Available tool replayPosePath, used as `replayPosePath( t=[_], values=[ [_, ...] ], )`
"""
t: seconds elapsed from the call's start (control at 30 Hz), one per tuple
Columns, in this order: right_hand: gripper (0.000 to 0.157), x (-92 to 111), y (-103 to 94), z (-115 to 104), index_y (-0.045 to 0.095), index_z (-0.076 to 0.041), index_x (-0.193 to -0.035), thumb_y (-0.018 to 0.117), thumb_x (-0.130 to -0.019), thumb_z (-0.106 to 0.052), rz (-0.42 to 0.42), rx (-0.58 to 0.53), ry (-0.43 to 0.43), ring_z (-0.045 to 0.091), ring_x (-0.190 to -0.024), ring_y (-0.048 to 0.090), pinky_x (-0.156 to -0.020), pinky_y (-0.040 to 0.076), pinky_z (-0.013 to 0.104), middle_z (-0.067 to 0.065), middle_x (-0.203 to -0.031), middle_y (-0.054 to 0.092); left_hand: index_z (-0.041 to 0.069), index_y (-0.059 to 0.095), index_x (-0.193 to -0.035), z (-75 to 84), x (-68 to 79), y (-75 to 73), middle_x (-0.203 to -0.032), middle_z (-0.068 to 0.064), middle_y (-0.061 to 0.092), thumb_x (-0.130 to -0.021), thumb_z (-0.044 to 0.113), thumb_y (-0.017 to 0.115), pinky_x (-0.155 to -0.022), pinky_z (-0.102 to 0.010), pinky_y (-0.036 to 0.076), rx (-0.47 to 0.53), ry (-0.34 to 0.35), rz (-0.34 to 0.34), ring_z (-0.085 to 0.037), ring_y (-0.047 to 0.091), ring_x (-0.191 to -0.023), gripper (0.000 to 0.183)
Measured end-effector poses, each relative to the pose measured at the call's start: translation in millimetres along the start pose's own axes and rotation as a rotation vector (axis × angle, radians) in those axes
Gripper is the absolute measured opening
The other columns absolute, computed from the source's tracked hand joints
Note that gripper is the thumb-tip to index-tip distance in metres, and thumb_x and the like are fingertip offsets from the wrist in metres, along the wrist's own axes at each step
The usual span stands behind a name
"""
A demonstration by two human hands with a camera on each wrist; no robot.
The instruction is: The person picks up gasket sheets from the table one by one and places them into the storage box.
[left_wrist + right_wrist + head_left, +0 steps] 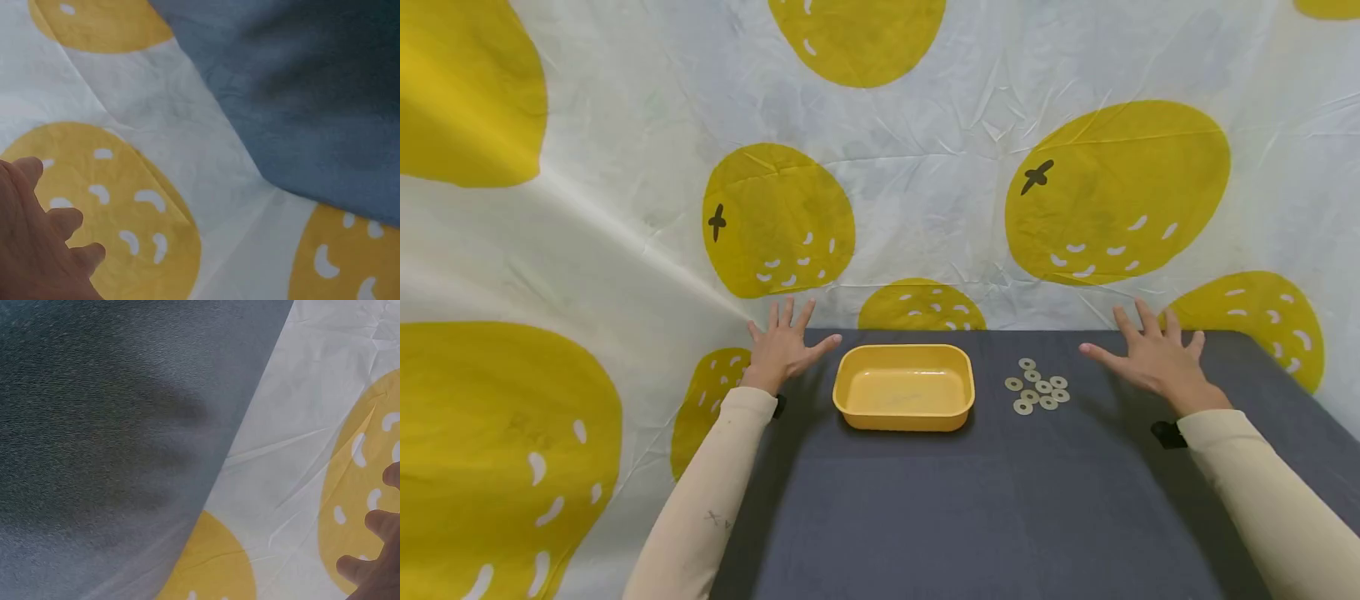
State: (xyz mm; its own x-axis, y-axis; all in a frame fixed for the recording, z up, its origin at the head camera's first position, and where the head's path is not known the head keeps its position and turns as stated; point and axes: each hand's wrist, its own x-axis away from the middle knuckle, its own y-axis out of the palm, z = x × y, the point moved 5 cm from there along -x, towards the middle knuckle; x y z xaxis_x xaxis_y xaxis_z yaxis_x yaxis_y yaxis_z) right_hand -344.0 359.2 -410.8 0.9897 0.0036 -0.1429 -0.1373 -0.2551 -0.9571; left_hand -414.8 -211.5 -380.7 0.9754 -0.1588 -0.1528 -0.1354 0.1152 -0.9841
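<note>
A yellow rectangular tray (pixel 903 421) with rounded corners sits on the dark table, its inside bare. To its right lies a loose cluster of several flat metal washers (pixel 1043 387), each with a round hole. My left hand (pixel 781 354) is raised left of the tray, fingers spread and holding nothing. Right of the washers, my right hand (pixel 1161 360) is held up the same way, thumb towards them. In the left wrist view, fingertips (pixel 65 222) show at the lower left. The right wrist view has fingertips (pixel 381 522) at its lower right edge.
The dark grey table (pixel 910 517) ends at a back edge just behind the tray. A white cloth (pixel 925 217) printed with yellow fruit hangs behind it and along the left side. Black bands (pixel 1169 434) sit at the wrists, below cream sleeves.
</note>
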Motion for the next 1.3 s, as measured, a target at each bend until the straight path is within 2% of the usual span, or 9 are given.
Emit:
replayPosePath(
  t=[0.13,0.27,0.4,0.5,0.63,0.77,0.97,1.17,1.3],
  values=[
    [0.105,-1,7.4,1,-0.001,-0.013,-0.166,0.043,-0.095,-0.076,0.002,-0.011,-0.004,0.067,-0.146,-0.005,-0.101,-0.004,0.09,0.03,-0.168,-0.007,0.035,0.005,-0.166,1.3,2.6,4.2,-0.174,-0.014,0.002,-0.091,0.086,0.033,-0.115,-0.082,0.007,0.083,-0.007,0.003,-0.045,0.003,-0.159,0.095],
    [0.101,-3,22.5,-2,0.006,-0.006,-0.165,0.045,-0.098,-0.071,-0.045,-0.052,-0.011,0.068,-0.142,0.009,-0.103,0.005,0.087,0.036,-0.164,0.007,0.026,0.028,-0.163,1.9,10.5,18.1,-0.165,-0.017,0.034,-0.097,0.071,0.047,-0.116,-0.07,0.031,0.354,-0.081,-0.005,-0.043,0.037,-0.149,0.083],
    [0.091,-4,43.8,-3,0.021,0.004,-0.16,0.049,-0.101,-0.06,-0.141,-0.136,-0.01,0.07,-0.131,0.027,-0.096,0.022,0.085,0.043,-0.153,0.026,0.019,0.05,-0.152,3.7,19.7,46.1,-0.145,-0.016,0.059,-0.1,0.056,0.058,-0.103,-0.058,0.051,0.586,-0.158,-0.014,-0.038,0.059,-0.129,0.064],
    [0.077,-5,59.5,-5,0.036,0.009,-0.152,0.055,-0.103,-0.047,-0.186,-0.222,-0.018,0.064,-0.121,0.047,-0.091,0.039,0.077,0.044,-0.142,0.045,0.018,0.055,-0.147,4.3,23.9,71.2,-0.139,-0.014,0.064,-0.101,0.046,0.06,-0.095,-0.052,0.056,0.713,-0.191,-0.013,-0.034,0.063,-0.124,0.054],
    [0.058,-8,75.9,-12,0.05,0.01,-0.141,0.059,-0.103,-0.032,-0.211,-0.313,-0.047,0.049,-0.102,0.066,-0.08,0.055,0.057,0.039,-0.126,0.061,0.016,0.057,-0.146,5.7,27.2,99.6,-0.136,-0.015,0.064,-0.103,0.034,0.061,-0.083,-0.041,0.062,0.923,-0.219,-0.016,-0.032,0.067,-0.116,0.047],
    [0.047,-13,83.6,-20,0.057,0.009,-0.135,0.061,-0.101,-0.024,-0.213,-0.333,-0.058,0.041,-0.092,0.069,-0.072,0.057,0.049,0.037,-0.12,0.065,0.016,0.056,-0.147,7.6,29.2,115.4,-0.135,-0.018,0.063,-0.104,0.027,0.06,-0.081,-0.036,0.063,1.111,-0.214,-0.021,-0.032,0.068,-0.114,0.044],
    [0.041,-24,88.2,-23,0.062,0.006,-0.13,0.065,-0.098,-0.02,-0.185,-0.315,-0.048,0.043,-0.093,0.067,-0.072,0.055,0.05,0.034,-0.114,0.068,0.02,0.054,-0.15,4.3,34.1,124.1,-0.139,-0.017,0.062,-0.103,0.023,0.061,-0.09,-0.035,0.06,1.241,-0.191,-0.043,-0.026,0.067,-0.116,0.047],
    [0.039,-25,93.7,-15,0.065,0.005,-0.126,0.066,-0.097,-0.021,-0.191,-0.338,-0.016,0.041,-0.091,0.064,-0.072,0.053,0.048,0.033,-0.112,0.066,0.023,0.047,-0.155,4.3,39.0,130.6,-0.15,-0.016,0.055,-0.101,0.023,0.065,-0.104,-0.044,0.054,1.287,-0.133,-0.099,-0.029,0.059,-0.129,0.057],
    [0.037,-28,93.7,-17,0.067,0.004,-0.123,0.067,-0.096,-0.022,-0.19,-0.319,-0.011,0.034,-0.084,0.063,-0.069,0.052,0.044,0.027,-0.103,0.068,0.025,0.047,-0.155,2.9,38.6,134.2,-0.148,-0.013,0.056,-0.1,0.024,0.067,-0.103,-0.041,0.055,1.319,-0.121,-0.09,-0.028,0.06,-0.129,0.059]
  ],
)
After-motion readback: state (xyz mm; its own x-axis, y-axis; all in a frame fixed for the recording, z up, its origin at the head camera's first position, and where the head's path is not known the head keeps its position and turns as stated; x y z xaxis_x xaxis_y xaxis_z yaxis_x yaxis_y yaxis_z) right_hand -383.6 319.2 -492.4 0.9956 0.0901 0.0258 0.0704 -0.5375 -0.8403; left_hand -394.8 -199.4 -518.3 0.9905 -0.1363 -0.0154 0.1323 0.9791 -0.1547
